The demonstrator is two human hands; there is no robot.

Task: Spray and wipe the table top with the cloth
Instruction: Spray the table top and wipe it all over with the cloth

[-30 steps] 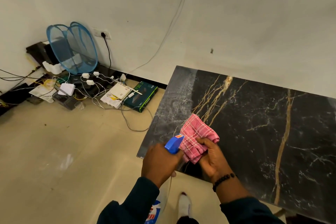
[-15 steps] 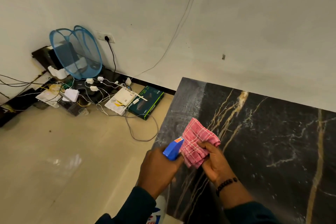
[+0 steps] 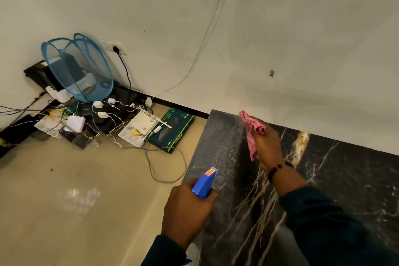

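Observation:
The black marble table top (image 3: 336, 181) with gold veins fills the lower right. Its left strip looks grey and dull. My right hand (image 3: 267, 147) grips a bunched pink checked cloth (image 3: 251, 134) near the table's far left corner, by the wall. My left hand (image 3: 187, 209) holds a spray bottle by its blue trigger head (image 3: 204, 182), nozzle pointing up and forward over the table's left edge. The white bottle body (image 3: 193, 252) is mostly hidden beneath my hand and sleeve.
On the tiled floor to the left lie tangled cables and white adapters (image 3: 103, 112), a white router (image 3: 143, 123), a green box (image 3: 172, 129) and a blue mesh hamper (image 3: 79, 67) against the wall. A thin wire runs up the wall.
My right hand has carried the cloth away from the spray bottle, forward to the table's far left corner. The left hand with the bottle stayed near the table's left edge. The view shifted.

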